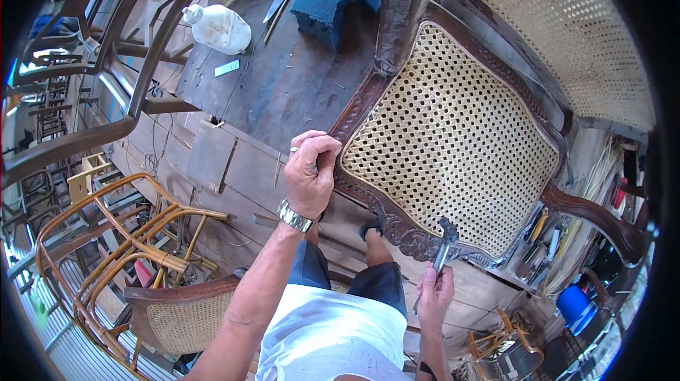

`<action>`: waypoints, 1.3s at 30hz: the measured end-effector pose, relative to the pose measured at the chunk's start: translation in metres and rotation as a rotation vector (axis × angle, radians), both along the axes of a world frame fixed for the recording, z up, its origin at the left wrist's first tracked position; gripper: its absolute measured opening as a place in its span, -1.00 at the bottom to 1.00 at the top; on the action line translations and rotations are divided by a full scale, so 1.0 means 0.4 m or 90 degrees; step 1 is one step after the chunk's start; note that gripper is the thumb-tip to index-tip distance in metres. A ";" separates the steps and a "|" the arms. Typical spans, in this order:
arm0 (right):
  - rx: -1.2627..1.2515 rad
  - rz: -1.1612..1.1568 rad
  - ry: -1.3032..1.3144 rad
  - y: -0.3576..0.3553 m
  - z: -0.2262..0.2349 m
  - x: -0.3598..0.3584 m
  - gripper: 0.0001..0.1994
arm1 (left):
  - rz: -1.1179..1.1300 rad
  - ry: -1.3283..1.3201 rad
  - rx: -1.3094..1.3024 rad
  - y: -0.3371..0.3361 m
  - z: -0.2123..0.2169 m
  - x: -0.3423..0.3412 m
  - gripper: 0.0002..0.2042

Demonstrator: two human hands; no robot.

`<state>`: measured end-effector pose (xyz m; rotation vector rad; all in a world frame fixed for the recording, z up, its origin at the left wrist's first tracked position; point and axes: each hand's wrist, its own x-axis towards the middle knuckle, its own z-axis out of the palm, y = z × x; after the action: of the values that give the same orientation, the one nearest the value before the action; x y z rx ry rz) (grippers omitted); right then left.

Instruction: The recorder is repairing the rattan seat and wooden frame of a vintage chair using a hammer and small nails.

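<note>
A carved dark wooden chair (368, 200) with a woven cane seat (453, 140) stands on a workbench in front of me. My left hand (310, 168), with a ring and a metal watch, is closed in a fist at the seat frame's left edge; whatever it pinches there is hidden. My right hand (434, 294) grips the handle of a small hammer (445, 236), whose head rests at the carved front rail of the seat. The cane back of the chair (567, 34) rises at the upper right.
On the worn wooden workbench (283, 76) lie a white plastic jug (219, 27), two blue foam blocks (333, 6) and long flat strips. Bent rattan frames (120, 246) and another cane chair (184, 317) stand at the lower left. Tools and a blue bucket (575, 303) sit at the right.
</note>
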<state>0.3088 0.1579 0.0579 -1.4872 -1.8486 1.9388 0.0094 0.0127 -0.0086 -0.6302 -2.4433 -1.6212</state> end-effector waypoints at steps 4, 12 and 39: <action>-0.004 -0.003 0.004 0.000 0.005 -0.006 -0.84 | 0.028 -0.061 0.002 0.005 -0.001 0.006 -0.82; -0.005 0.010 0.003 0.000 0.009 -0.013 -0.84 | -0.007 0.047 -0.053 0.000 -0.006 -0.002 -0.83; 0.026 0.094 -0.027 -0.007 0.001 -0.070 -0.81 | 0.001 -0.003 -0.038 -0.007 -0.001 -0.011 -0.83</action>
<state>0.2808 0.1549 0.0583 -1.4293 -2.0581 1.9324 0.0050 0.0097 -0.0089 -0.6335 -2.5038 -1.5563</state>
